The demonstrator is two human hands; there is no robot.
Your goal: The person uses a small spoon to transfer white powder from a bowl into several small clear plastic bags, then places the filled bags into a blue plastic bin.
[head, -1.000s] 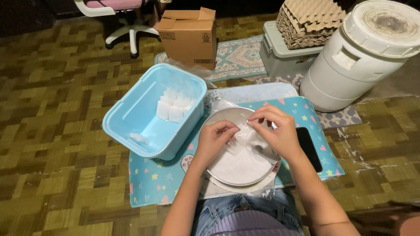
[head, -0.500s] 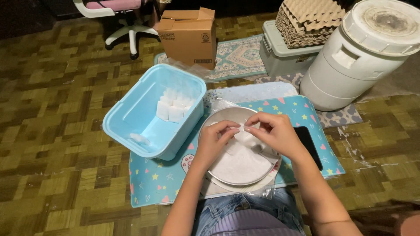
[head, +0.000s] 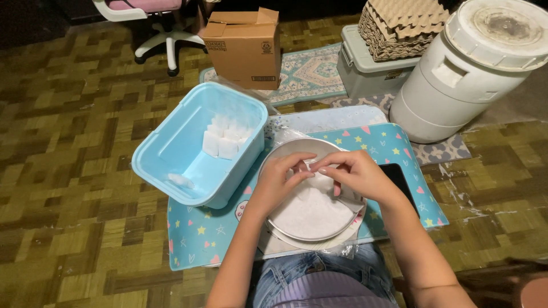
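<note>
Over the round metal pan (head: 285, 149) in front of my knees, my two hands have drawn closer together than they were a second ago: my left hand (head: 278, 181) and my right hand (head: 349, 174) now meet fingertip to fingertip above the far half of the pan, where before they stood a little apart with a thin white sheet stretched between them. That small white piece (head: 313, 167) is now pinched between the thumbs and forefingers of both hands, fingers narrow and curled about it, and it looks bunched or folded smaller than it was; I judge I am gathering it up rather than spreading it. Under my hands the pan holds a bed of white powder (head: 308, 214). The pan sits on the pale blue mat (head: 200, 239) with stars and hearts, laid on the wooden floor. To the left, touching the mat's far left part, stands the light blue tub (head: 171, 151) with a cluster of white cubes (head: 225, 140) against its far wall; it has not moved. A dark phone (head: 402, 178) lies just right of my right wrist.
</note>
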